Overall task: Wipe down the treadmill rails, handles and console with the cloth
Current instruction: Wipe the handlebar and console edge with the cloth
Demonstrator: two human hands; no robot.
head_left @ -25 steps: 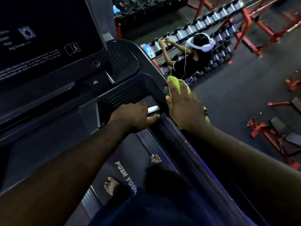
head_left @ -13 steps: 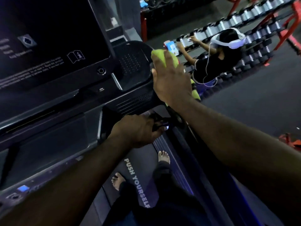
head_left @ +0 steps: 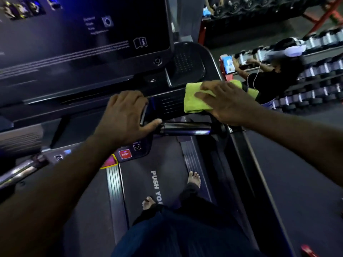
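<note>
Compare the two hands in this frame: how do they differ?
The right hand lies flat, fingers spread, pressing the green cloth on the console; the left hand has no cloth. The left hand's fingers curl over a console edge, thumb touching the shiny handle bar; the right hand grips nothing. Both rest on the treadmill's front.

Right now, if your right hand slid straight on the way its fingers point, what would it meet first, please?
The right hand, flat on the cloth, points left and slightly away. Past the cloth's edge it would probably meet the screen's lower right corner first, though depth is unclear.
</note>
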